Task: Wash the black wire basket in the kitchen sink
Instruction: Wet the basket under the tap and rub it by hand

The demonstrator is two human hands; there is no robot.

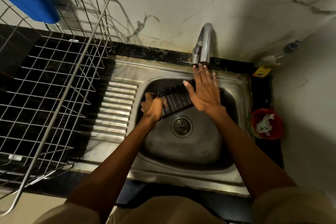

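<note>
- Holding the black wire basket [177,99] over the sink [234,89], the left hand [154,108] wraps tight around its left end.
- The right hand [204,92] lies flat and open on the basket's right side, with its fingers straight and reaching toward the tap [204,45] at the far edge.
- I cannot tell if water is running.
- To wash it well, I think the left hand should hold firm while the flat hand rubs along every wire, over the drain [181,126].
</note>
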